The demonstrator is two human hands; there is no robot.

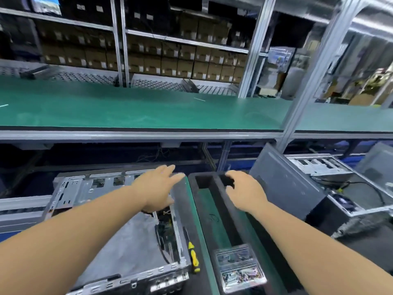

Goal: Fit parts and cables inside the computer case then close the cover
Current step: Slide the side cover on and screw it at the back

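Both hands reach forward over the surface. Nearest the camera sit a clear parts box (pixel 239 268) and a yellow screwdriver (pixel 194 257), beside the open computer case (pixel 136 248), whose long axis runs away from the viewer. Above its far end the left hand (pixel 158 188) hovers with fingers spread, gripping nothing. Just right, the right hand (pixel 244 191) curls loosely over a black foam tray (pixel 225 218), apparently empty. Farther right leans the grey cover (pixel 285 186), nearer the right hand, so that hand seems likelier to fetch it.
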